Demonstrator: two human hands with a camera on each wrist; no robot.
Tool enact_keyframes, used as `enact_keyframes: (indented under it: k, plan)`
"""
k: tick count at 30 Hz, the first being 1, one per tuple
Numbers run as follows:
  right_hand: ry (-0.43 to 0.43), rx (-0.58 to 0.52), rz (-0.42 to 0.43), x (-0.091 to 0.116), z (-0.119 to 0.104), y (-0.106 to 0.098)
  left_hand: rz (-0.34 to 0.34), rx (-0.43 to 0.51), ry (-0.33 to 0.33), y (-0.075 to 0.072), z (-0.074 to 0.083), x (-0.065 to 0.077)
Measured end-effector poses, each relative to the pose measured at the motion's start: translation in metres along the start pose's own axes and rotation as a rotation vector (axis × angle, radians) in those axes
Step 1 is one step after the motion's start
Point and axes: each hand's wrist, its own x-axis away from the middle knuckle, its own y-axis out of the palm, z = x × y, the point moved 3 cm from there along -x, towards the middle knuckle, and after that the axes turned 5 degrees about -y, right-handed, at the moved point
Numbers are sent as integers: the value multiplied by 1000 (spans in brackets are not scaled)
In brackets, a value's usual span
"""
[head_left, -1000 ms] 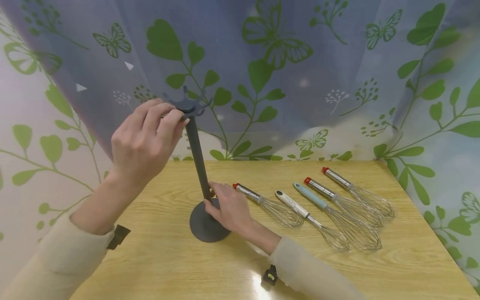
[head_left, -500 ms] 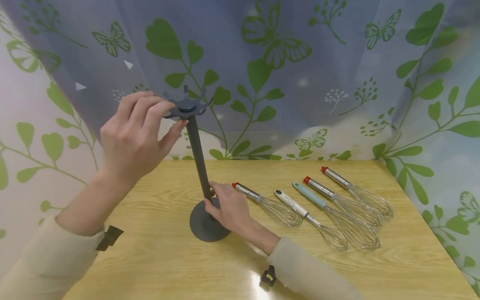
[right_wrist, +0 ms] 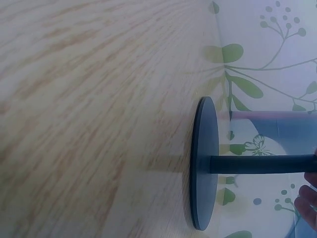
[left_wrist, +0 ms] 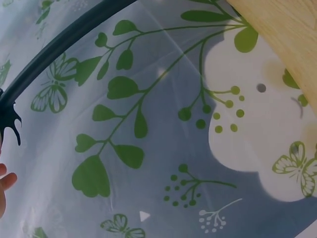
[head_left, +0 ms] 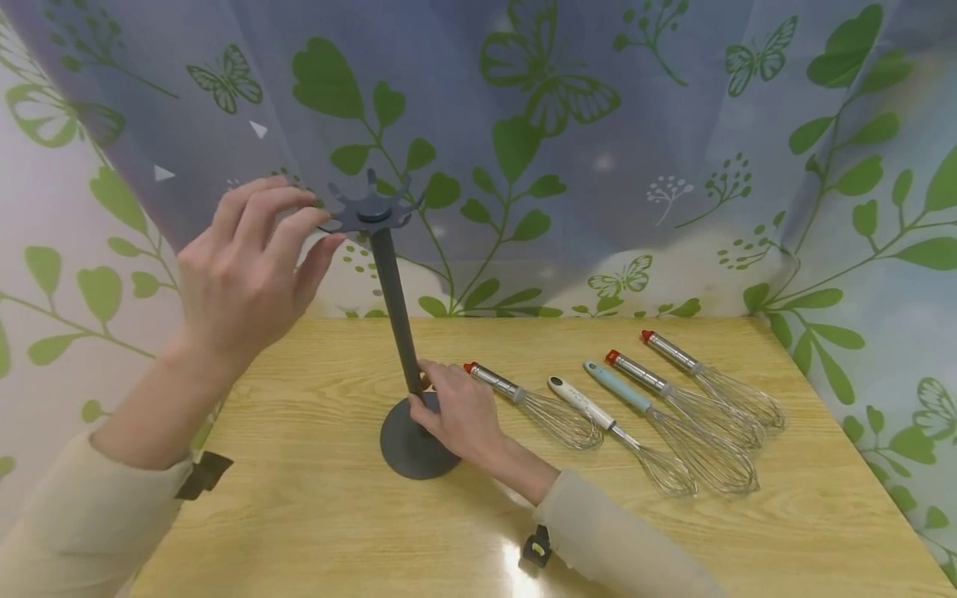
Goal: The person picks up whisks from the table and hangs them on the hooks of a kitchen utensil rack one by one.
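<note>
A dark grey utensil stand [head_left: 396, 316] rises from a round base on the wooden table, with a ring of hooks at its top. The right hand [head_left: 463, 411] grips the bottom of its pole, just above the base. In the right wrist view, fingertips [right_wrist: 308, 198] show beside the pole. My left hand [head_left: 250, 262] is at the left side of the hook ring, its fingers loosely bent and thumb apart from the index finger. Whether its fingertips touch a hook is hard to tell. In the left wrist view, part of the hook ring [left_wrist: 9, 116] appears at the left edge.
Right of the stand lie several wire whisks: one with a red-tipped metal handle [head_left: 493, 382], one with a white handle [head_left: 583, 404], one with a light blue handle [head_left: 616, 386], and others with red-tipped handles. A leaf-and-butterfly patterned curtain [head_left: 449, 124] hangs behind the table [head_left: 359, 531].
My left hand has moved left and its fingers have drawn back from the top of the stand. The right hand stays on the pole, and the stand has hardly moved.
</note>
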Motion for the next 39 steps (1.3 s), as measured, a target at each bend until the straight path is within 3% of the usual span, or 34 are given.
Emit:
enact_keyframes:
  k: [15,23,32,39]
  plan:
    - [25,-38,-67,4,3,-2,82,-11,-66,2,7,2]
    - [21,-88,-120,9,10,-6,92,-13,-70,2,8,3]
    - [52,-102,-185,17,29,-12,99,-25,-75,4,8,3]
    - [22,-68,-168,16,51,-17,109,-29,-81,5,9,4]
